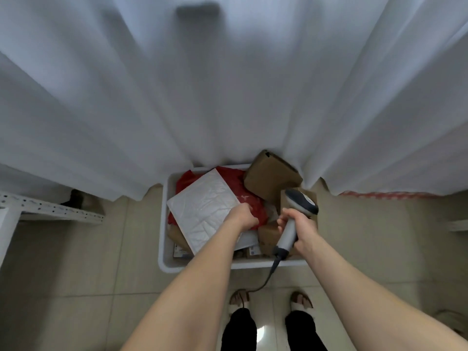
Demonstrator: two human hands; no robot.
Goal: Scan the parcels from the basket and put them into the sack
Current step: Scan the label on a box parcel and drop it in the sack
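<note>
White padded plastic mailer (202,211), mid-frame in the pale plastic basket (164,262), is pinched at its edge by my left grip (241,216); my right grip (301,226) clasps the grey handheld scanner (301,201). Slick film could slide free (no label shows), spoiling the scan.

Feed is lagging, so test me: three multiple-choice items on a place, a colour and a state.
1. Where is the brown box? A far right corner of the basket; B its near left corner; C outside it.
2. What colour is the bag under the white mailer? A blue; B red; C green.
3. The right hand is: A hanging idle; B gripping the scanner; C lying flat.
Key: 1 A, it leans at that rim; 2 B, red shows beside the mailer; 3 B, fingers wrap its handle.
</note>
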